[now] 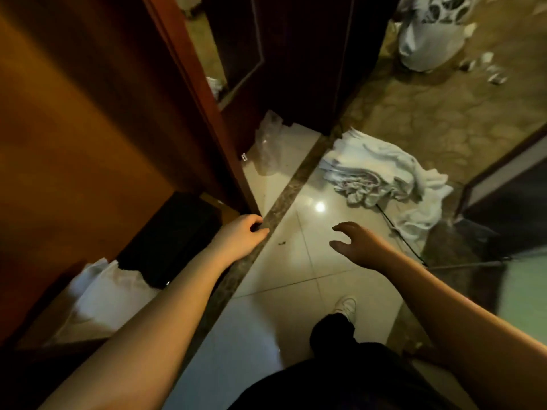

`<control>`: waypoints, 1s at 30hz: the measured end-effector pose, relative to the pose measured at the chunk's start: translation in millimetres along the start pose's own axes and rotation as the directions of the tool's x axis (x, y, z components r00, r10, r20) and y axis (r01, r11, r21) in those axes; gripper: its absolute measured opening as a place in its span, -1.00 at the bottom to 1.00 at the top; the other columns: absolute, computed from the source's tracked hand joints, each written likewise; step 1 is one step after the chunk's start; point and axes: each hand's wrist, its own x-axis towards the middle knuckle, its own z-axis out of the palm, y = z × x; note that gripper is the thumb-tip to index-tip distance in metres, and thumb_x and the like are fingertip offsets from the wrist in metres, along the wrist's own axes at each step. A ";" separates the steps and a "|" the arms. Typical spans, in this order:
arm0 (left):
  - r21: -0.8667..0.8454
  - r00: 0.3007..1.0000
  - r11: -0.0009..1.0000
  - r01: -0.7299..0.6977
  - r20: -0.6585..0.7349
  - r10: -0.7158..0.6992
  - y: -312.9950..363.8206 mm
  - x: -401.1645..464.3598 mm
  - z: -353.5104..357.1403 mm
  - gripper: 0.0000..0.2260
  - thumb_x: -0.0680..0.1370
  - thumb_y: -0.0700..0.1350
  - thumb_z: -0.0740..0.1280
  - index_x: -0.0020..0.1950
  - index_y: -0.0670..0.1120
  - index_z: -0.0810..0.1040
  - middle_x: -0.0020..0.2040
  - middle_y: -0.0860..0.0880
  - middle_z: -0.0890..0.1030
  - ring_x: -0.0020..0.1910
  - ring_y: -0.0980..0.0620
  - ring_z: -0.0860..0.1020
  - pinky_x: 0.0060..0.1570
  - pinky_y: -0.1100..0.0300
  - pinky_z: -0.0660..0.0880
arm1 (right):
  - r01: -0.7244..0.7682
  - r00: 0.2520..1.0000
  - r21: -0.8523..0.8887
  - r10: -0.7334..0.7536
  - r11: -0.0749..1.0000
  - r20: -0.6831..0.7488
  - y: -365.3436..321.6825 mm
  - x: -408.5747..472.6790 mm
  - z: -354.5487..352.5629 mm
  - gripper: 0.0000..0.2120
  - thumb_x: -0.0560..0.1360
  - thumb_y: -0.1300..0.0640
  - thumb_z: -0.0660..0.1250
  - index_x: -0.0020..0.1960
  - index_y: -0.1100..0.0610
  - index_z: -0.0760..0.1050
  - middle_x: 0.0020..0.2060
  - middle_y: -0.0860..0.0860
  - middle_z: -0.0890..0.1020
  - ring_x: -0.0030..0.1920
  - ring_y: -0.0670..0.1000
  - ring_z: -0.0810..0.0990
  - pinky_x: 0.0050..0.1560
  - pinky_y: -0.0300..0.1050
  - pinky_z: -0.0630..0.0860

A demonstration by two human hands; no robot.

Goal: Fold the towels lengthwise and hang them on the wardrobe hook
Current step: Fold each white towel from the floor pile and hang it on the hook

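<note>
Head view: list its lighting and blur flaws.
Head view: dim, warm orange cast; a bright glare spot on the floor tile; wide-angle bending at the edges; the wardrobe and right forearm blurred; the towels fairly sharp; both hands empty.

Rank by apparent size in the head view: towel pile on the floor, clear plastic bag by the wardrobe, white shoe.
1. towel pile, largest.
2. clear plastic bag.
3. white shoe, smallest, though it is nearer the camera; only its front shows past the trouser leg.

I hold both bare arms stretched forward and down; my left hand (241, 232) curls loosely, my right hand (359, 242) spreads its fingers, holding nothing.
</note>
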 end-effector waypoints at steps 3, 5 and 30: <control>-0.023 0.999 1.000 0.002 0.047 0.000 42.2 45.2 15.6 -0.55 0.61 0.17 0.26 0.47 0.07 0.41 0.46 0.03 0.43 0.38 -0.01 0.44 0.10 0.15 0.37 | -0.080 0.997 0.039 0.079 0.996 0.011 49.4 20.9 -26.8 -0.51 0.61 -0.10 0.31 0.47 0.06 0.43 0.48 0.04 0.43 0.46 0.09 0.39 0.47 0.03 0.29; -0.008 0.997 1.000 0.001 0.076 -0.001 73.1 75.9 24.7 -0.57 0.63 0.13 0.25 0.47 0.03 0.41 0.45 0.00 0.44 0.38 -0.02 0.44 0.10 0.17 0.34 | -0.114 0.993 0.042 0.113 0.993 0.017 81.3 36.2 -47.4 -0.52 0.61 -0.10 0.31 0.47 0.07 0.44 0.47 0.04 0.44 0.45 0.09 0.40 0.46 0.02 0.31; 0.099 0.912 0.988 -0.121 0.404 0.071 289.2 488.1 75.9 -0.69 0.65 0.00 0.26 0.34 -0.09 0.55 0.28 -0.10 0.59 0.22 -0.08 0.55 0.15 0.14 0.44 | -0.664 0.744 0.315 0.642 0.678 0.184 311.3 278.5 -160.0 -0.58 0.61 0.03 0.25 0.44 0.11 0.47 0.42 0.12 0.48 0.37 0.12 0.48 0.31 -0.04 0.39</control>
